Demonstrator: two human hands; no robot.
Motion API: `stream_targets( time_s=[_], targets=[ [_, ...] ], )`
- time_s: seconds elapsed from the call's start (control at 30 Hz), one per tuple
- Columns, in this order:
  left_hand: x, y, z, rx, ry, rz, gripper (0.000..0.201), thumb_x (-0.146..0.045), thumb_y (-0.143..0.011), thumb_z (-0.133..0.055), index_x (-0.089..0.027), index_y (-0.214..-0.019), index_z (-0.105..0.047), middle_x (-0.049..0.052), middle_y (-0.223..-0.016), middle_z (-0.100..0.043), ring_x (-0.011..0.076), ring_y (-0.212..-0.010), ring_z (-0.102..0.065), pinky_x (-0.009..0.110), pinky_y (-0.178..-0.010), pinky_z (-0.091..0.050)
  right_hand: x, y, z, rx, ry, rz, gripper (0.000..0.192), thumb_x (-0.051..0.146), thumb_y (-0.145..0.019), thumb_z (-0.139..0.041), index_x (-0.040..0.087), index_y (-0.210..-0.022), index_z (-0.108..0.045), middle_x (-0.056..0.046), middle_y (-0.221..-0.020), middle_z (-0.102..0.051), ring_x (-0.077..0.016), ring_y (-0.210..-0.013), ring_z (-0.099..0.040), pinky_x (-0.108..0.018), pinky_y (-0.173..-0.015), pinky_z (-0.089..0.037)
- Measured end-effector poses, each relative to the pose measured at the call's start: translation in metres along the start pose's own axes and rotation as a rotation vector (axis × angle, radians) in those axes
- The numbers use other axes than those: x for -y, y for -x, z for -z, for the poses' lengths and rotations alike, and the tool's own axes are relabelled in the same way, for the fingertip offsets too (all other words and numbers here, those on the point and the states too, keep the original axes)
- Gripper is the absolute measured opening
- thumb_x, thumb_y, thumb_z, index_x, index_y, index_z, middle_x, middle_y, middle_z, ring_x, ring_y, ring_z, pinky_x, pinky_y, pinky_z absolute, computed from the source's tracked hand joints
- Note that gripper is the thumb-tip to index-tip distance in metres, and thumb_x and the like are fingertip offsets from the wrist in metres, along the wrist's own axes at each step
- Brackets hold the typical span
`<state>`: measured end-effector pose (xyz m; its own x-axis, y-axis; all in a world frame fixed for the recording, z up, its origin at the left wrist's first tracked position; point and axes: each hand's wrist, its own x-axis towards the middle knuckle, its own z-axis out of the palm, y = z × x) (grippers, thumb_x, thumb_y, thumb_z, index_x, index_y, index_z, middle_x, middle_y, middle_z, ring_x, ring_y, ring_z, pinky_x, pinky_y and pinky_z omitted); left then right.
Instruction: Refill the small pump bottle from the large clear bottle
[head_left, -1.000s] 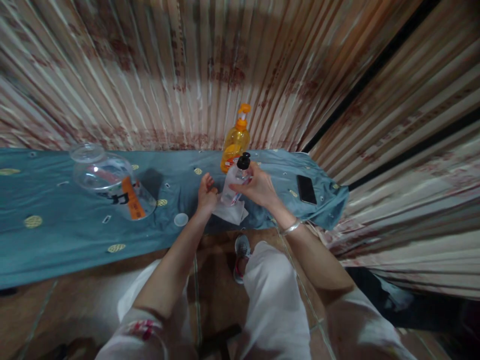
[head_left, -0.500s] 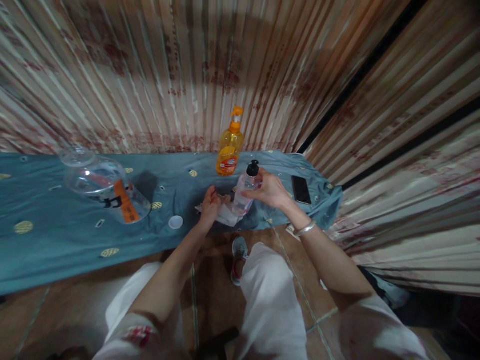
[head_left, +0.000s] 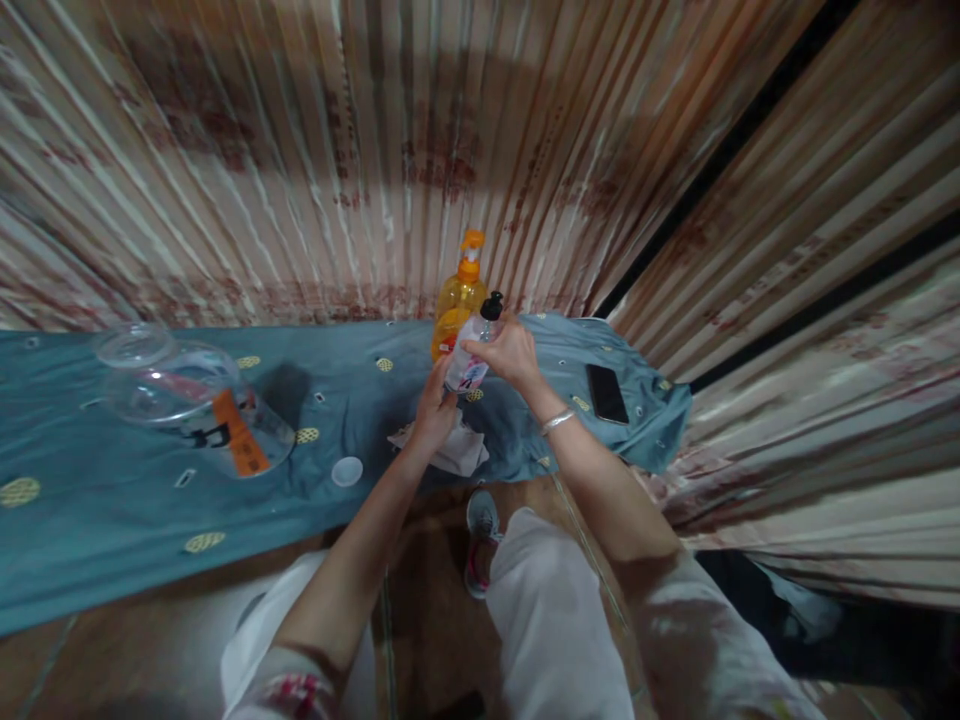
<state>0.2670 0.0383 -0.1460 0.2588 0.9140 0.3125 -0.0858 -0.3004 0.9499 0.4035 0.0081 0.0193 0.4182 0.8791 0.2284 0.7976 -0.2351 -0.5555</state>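
A clear pump bottle (head_left: 471, 358) with a black pump top and a pink-and-blue label is tilted above the cloth-covered surface. My right hand (head_left: 511, 350) is closed round its upper part, just below the pump. My left hand (head_left: 436, 405) is at its lower left side, fingers against the base. Beneath my left hand lies a crumpled white cloth or tissue (head_left: 463, 448). Right behind the held bottle stands a yellow pump bottle (head_left: 459, 292) with an orange top, partly hidden by it.
A large clear plastic jar (head_left: 202, 400) with an orange label stands at the left on the blue patterned cloth (head_left: 112, 520). A small white lid (head_left: 347, 471) lies near the front edge. A phone (head_left: 607, 393) rests at the right. Pleated curtains (head_left: 375, 150) hang behind.
The clear pump bottle has been raised off the white cloth and moved left and away from me, in front of the yellow bottle. My left hand has come up to its base.
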Motion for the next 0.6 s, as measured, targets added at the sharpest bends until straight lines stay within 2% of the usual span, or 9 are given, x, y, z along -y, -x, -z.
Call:
stream_targets(
  time_s=[0.2,0.47,0.6],
  targets=[
    [0.009,-0.013,-0.007,0.007,0.027,-0.005,0.074,-0.01,-0.076,-0.061,-0.033,-0.147,-0.066,0.005,-0.162,-0.063,0.0303,-0.158,-0.049,0.056,-0.132,-0.037,0.002,-0.011,-0.015,-0.014,0.031,-0.034,0.062,0.044,-0.086,-0.084,0.014,-0.137,-0.066,-0.016,-0.126,-0.082,-0.0343,-0.125,-0.077,-0.039,-0.101,-0.059],
    [0.016,-0.016,-0.01,-0.007,0.037,0.025,0.077,-0.008,-0.071,-0.062,-0.029,-0.145,-0.066,0.007,-0.161,-0.064,0.0317,-0.158,-0.048,0.058,-0.137,-0.027,-0.003,-0.012,-0.03,0.016,0.052,-0.049,0.08,0.05,-0.089,-0.085,0.009,-0.15,-0.055,-0.022,-0.127,-0.081,-0.0368,-0.131,-0.074,-0.042,-0.106,-0.056],
    [0.013,-0.015,-0.009,0.007,0.039,0.04,0.08,-0.006,-0.07,-0.062,-0.031,-0.146,-0.066,0.006,-0.162,-0.062,0.0315,-0.161,-0.045,0.058,-0.138,-0.024,-0.008,-0.011,-0.034,-0.001,0.013,0.01,0.078,0.046,-0.087,-0.09,0.011,-0.149,-0.056,-0.026,-0.144,-0.072,-0.0368,-0.141,-0.068,-0.043,-0.113,-0.053]
  ],
)
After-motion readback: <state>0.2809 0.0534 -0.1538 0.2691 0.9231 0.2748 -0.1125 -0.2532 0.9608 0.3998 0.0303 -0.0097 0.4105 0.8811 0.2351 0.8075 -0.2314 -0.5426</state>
